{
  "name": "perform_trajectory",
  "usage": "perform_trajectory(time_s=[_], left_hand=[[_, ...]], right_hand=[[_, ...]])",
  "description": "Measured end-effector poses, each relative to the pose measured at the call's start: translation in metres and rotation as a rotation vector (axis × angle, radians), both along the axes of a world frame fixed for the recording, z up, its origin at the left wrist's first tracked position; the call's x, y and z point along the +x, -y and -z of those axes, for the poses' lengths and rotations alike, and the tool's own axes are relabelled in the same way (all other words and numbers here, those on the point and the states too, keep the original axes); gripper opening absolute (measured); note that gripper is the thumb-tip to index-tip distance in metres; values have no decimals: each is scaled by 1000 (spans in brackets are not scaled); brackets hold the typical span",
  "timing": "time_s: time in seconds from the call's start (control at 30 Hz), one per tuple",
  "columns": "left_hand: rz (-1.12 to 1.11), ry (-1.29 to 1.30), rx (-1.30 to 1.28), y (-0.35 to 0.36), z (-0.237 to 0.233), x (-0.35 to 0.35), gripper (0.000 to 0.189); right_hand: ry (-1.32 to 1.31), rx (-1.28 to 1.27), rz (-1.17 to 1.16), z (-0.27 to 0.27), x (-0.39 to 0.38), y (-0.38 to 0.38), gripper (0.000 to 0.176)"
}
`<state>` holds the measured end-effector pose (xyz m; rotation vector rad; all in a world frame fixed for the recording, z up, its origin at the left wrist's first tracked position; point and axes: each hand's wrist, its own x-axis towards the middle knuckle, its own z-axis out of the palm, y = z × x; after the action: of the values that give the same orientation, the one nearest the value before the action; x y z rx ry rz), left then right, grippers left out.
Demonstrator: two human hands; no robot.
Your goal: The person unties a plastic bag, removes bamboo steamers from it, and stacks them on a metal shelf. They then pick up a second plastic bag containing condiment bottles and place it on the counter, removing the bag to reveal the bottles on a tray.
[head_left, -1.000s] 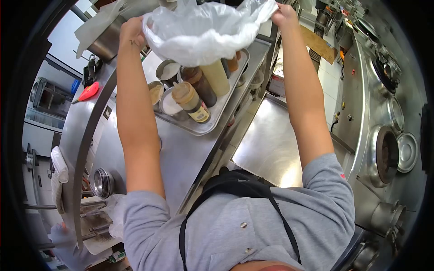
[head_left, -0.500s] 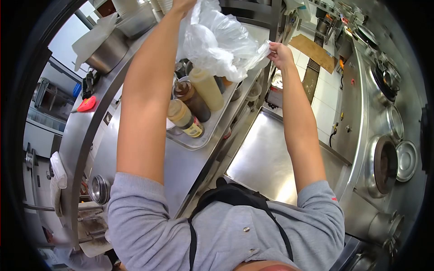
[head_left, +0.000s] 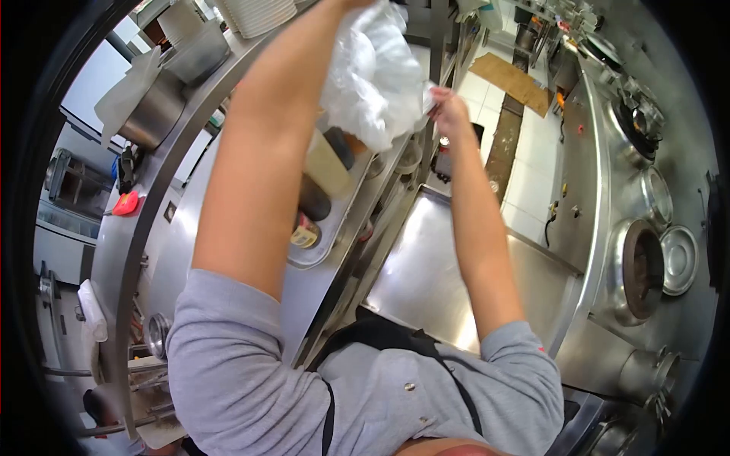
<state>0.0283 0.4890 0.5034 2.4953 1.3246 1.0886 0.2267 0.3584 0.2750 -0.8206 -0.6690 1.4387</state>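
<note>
A crumpled, translucent white plastic bag is held up between my hands over the end of the steel counter. My left hand is at the top edge of the view; its fingers are cut off, and the bag hangs right beside it. My right hand pinches the bag's right edge between thumb and fingers. Below the bag, partly behind my left forearm, squeeze bottles stand on a metal tray: a pale one, a dark one and a labelled one.
A bare steel worktop lies in front of me. Along the right wall are pans and metal lids. To the left, a raised shelf carries a large pot, a red-handled tool and stacked containers.
My left hand has moved right and up, partly out of view. My right hand has shifted left and slightly down, so the hands are closer together and the bag is narrower.
</note>
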Motion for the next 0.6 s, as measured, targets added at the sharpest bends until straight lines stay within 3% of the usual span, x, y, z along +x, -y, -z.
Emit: perform_trajectory(time_s=[0.03,0.07,0.1,0.13,0.2,0.23,0.43,0.6], left_hand=[[28,-73,42,-24,19,13,17],[32,-49,-84,6,27,37,18],[-224,-481,40,-8,38,69,24],[-124,-583,-27,52,15,84,33],[-201,-317,-6,59,49,124,32],[-120,-284,-93,67,55,139,29],[262,-324,-153,143,72,179,24],[421,-125,-71,229,98,176,22]], right_hand=[[-42,23,-47,25,-9,-10,20],[-86,44,-103,41,-21,-19,20],[-164,59,-58,37,-38,-11,20],[-245,75,-17,36,-51,2,21],[-314,104,2,36,-59,3,23],[-333,120,12,33,-56,1,24],[-362,321,232,-7,7,-4,31],[-285,393,343,-7,49,72,37]])
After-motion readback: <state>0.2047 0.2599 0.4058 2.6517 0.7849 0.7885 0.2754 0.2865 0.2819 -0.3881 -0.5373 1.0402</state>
